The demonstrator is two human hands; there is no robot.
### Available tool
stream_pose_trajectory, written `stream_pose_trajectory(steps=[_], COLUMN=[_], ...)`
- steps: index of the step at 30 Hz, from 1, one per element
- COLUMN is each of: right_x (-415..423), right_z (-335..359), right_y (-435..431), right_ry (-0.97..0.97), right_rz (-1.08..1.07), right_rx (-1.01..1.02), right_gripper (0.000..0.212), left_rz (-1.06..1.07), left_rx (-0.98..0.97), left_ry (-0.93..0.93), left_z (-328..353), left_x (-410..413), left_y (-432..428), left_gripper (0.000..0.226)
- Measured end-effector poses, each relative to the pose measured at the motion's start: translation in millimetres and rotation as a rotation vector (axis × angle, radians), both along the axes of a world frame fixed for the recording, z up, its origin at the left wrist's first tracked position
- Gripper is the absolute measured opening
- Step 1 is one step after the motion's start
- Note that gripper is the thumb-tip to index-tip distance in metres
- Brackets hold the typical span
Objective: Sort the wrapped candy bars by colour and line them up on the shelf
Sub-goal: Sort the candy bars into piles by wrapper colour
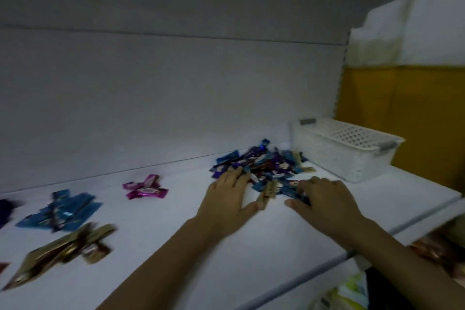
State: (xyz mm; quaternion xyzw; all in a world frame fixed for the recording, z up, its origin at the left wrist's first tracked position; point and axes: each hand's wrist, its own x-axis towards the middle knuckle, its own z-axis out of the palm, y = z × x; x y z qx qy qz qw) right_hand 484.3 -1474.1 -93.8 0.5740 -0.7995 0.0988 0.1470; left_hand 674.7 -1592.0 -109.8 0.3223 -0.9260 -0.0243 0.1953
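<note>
1. Currently, the unsorted pile of wrapped candy bars is found on the white shelf, toward the back and just left of a white basket.
2. Three sorted groups are seen well apart from it on the left: a pink group, a blue group and, nearest the front edge, a gold group.
3. The left hand is laid flat at the near left edge of the pile. Its fingers are stretched and a little spread, and nothing is gripped by them.
4. The right hand is placed at the near right edge of the pile. Its fingers are bent over a dark blue bar with the thumb below it. Whether this bar is really pinched cannot be told, because the picture is blurred.
5. A single gold bar lies between the two hands, just beside the left thumb and to the right of it. Its long axis runs from the front toward the back, leaned a little to the right.
6. The left hand is judged to be the nearer one for this bar, and the gold group is on that same side. The bar could probably be taken across its narrow width, with the thumb closed toward the forefinger.
7. The sorting is judged to be only partly done, since many bars are left in the pile.
</note>
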Motion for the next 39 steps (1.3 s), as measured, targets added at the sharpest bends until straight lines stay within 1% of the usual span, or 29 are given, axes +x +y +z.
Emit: stream_pose_trajectory(steps=[2,3,6,8,10,11,12,13,14,15,17,19,22,24,26,29,31,33,35,37,39], right_x=[-7.6,-7.9,-4.4,-4.0,-9.1,-14.1,-20.6,-28.0,-36.4,-43.8,-54.7,-56.2,-39.9,-23.4,-12.4,-14.4,-23.8,-32.8,-37.3,-38.7,-36.3], right_z=[0.3,0.6,3.7,11.9,19.6,20.2,16.6,10.1,1.8,-5.7,-16.6,-18.2,-16.3,-16.6,-14.5,-7.1,-3.3,-1.9,-3.1,-6.2,-9.4], right_y=[-6.7,-13.0,-41.7,-64.2,-86.5,-95.3,-103.9,-110.2,-114.3,-115.5,-116.2,-115.2,-108.8,-103.5,-100.0,-95.4,-92.6,-91.5,-91.8,-92.4,-93.3], right_ry=[-0.054,-0.085,-0.115,-0.155,-0.259,-0.308,-0.296,-0.251,-0.23,-0.256,-0.354,-0.381,-0.409,-0.478,-0.581,-0.691,-0.707,-0.665,-0.592,-0.586,-0.58], right_rz=[0.012,0.03,0.112,0.163,0.16,0.138,0.1,0.037,-0.039,-0.107,-0.146,-0.117,0.012,0.144,0.245,0.265,0.22,0.157,0.08,0.016,-0.009], right_rx=[0.01,0.002,0.02,-0.007,-0.13,-0.204,-0.265,-0.28,-0.244,-0.17,-0.072,-0.083,-0.13,-0.145,-0.169,-0.191,-0.197,-0.195,-0.174,-0.152,-0.114], right_gripper=[0.036,0.032,0.025,0.029,0.035,0.035,0.034,0.034,0.038,0.047,0.06,0.06,0.048,0.043,0.039,0.035,0.031,0.032,0.039,0.047,0.05], left_rz=[0.042,0.044,0.002,-0.007,-0.006,-0.004,-0.002,-0.002,-0.002,0.001,0.005,-0.017,-0.039,-0.035,-0.035,-0.037,-0.044,-0.045,-0.046,-0.035,-0.013], left_rx=[0.004,0.04,0.178,0.196,0.202,0.204,0.204,0.201,0.197,0.196,0.21,0.242,0.254,0.233,0.219,0.218,0.212,0.212,0.225,0.223,0.211], left_ry=[-0.013,-0.003,0.002,-0.014,-0.014,-0.014,-0.011,-0.002,0.006,0.005,-0.019,-0.025,-0.038,-0.06,-0.067,-0.055,-0.069,-0.075,-0.073,-0.061,-0.046], left_z=[-3.5,-5.7,-12.3,-13.3,-12.6,-12.4,-12.6,-12.7,-12.5,-11.9,-10.8,-9.3,-8.7,-11.1,-13.4,-15.3,-15.2,-15.7,-15.7,-15.7,-16.1], left_x=[-10.9,-13.9,-17.2,-17.8,-18.2,-18.0,-17.5,-17.4,-17.8,-17.7,-17.7,-18.6,-18.5,-18.6,-18.8,-19.2,-19.4,-19.1,-18.7,-19.6,-20.6], left_y=[-12.7,-18.0,-27.7,-31.5,-32.3,-31.6,-30.6,-30.0,-29.8,-29.3,-28.5,-27.2,-26.5,-28.0,-28.9,-30.2,-31.6,-32.0,-31.4,-30.8,-30.2], left_gripper=[0.073,0.077,0.098,0.105,0.104,0.102,0.1,0.099,0.097,0.094,0.09,0.09,0.102,0.107,0.106,0.104,0.106,0.106,0.105,0.103,0.104])
